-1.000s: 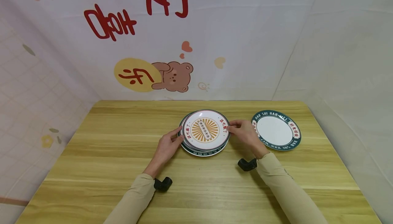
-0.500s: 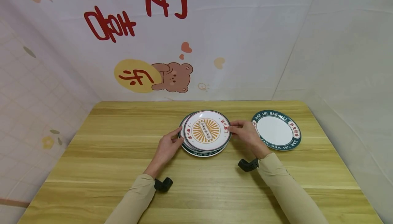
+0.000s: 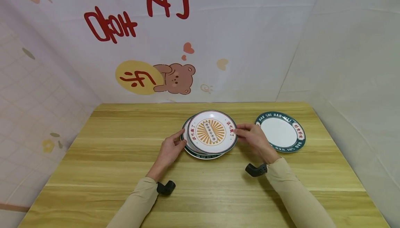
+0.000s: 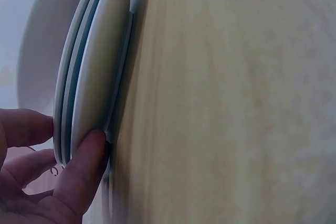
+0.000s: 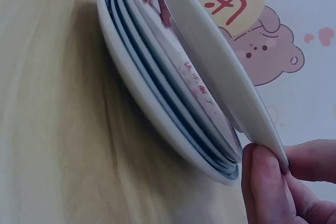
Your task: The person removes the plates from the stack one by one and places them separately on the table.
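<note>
A stack of round plates (image 3: 204, 156) with green rims lies on the wooden table. Above it, a white plate (image 3: 215, 116) with a yellow sunburst and red characters is raised and tilted. My right hand (image 3: 255, 140) pinches this plate at its right rim; the right wrist view shows a gap between the lifted plate (image 5: 220, 72) and the stack (image 5: 152, 103). At the stack's left side, my left hand (image 3: 168, 151) grips the edges of the stacked plates (image 4: 92, 72), thumb on one side and fingers on the other. The lifted plate hides most of the stack from above.
An oval plate (image 3: 279, 132) with a wide green lettered rim lies to the right, partly behind my right hand. The table (image 3: 206, 196) meets a printed cloth wall (image 3: 250, 40) at the back. Black wrist devices (image 3: 166, 188) sit on both wrists.
The white plate has risen and shifted to the right off the stack with my right hand. My left hand has stayed at the stack's left edge.
</note>
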{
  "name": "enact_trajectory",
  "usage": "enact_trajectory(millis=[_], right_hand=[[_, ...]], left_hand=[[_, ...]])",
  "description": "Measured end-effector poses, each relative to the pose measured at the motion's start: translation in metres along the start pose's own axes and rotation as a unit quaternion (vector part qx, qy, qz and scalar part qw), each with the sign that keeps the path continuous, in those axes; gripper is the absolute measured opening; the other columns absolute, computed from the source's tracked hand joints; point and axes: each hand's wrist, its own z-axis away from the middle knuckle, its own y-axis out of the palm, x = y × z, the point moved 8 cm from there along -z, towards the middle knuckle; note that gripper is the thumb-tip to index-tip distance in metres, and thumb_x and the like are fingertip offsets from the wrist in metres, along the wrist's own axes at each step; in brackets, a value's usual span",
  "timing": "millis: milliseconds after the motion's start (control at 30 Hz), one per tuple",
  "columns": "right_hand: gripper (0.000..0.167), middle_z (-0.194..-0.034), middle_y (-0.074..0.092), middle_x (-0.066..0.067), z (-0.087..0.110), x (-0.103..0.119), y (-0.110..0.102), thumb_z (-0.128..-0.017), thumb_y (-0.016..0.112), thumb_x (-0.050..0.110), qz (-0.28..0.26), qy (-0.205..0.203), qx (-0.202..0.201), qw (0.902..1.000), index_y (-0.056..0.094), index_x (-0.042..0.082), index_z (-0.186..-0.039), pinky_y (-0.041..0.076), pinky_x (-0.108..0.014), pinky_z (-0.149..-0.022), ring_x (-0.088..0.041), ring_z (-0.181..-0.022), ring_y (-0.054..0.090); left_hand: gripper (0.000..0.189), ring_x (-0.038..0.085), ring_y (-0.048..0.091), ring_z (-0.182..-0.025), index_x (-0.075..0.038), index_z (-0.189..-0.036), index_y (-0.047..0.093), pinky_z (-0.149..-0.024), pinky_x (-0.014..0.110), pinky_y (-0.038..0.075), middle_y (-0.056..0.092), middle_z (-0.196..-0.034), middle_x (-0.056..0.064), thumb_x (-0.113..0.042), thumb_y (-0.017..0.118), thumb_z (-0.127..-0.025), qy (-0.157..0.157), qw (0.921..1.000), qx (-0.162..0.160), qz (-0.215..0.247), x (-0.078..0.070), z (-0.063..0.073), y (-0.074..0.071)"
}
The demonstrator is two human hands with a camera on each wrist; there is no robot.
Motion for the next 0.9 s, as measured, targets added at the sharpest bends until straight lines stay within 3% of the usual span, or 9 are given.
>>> enact_trajectory(millis=[367,667,900], right_hand=[[0.048,-0.13,0.061,-0.023,0.02,0.008,-0.013,-0.099,0.069,0.01,-0.019,0.004,0.001,0.9998,0.054,-0.012,-0.139,0.061,-0.027,-0.086,-0.01,-0.092,0.069],[0.049,-0.119,0.064,-0.015,0.036,0.016,-0.026,-0.1,0.068,0.011,-0.008,-0.016,-0.001,0.9998,0.053,-0.015,-0.138,0.06,-0.023,-0.082,-0.006,-0.09,0.068],[0.049,-0.129,0.059,-0.016,0.047,0.015,-0.039,-0.1,0.068,0.012,-0.008,-0.009,-0.009,0.9999,0.052,-0.013,-0.139,0.059,-0.022,-0.084,-0.005,-0.093,0.067]], left_hand=[[0.051,0.026,0.07,-0.113,-0.009,-0.149,0.056,-0.082,0.025,0.055,0.068,-0.132,0.02,-0.012,0.067,-0.099,-0.01,0.9999,0.002,0.013,0.002,0.0,0.0],[0.051,0.028,0.069,-0.116,-0.008,-0.149,0.056,-0.084,0.027,0.056,0.061,-0.141,0.02,-0.01,0.067,-0.099,-0.007,0.9998,0.005,0.02,0.002,0.0,0.001],[0.051,0.028,0.069,-0.115,-0.007,-0.148,0.057,-0.081,0.024,0.055,0.058,-0.146,0.019,-0.01,0.067,-0.099,-0.006,0.9998,-0.001,0.019,0.0,0.0,0.0]])
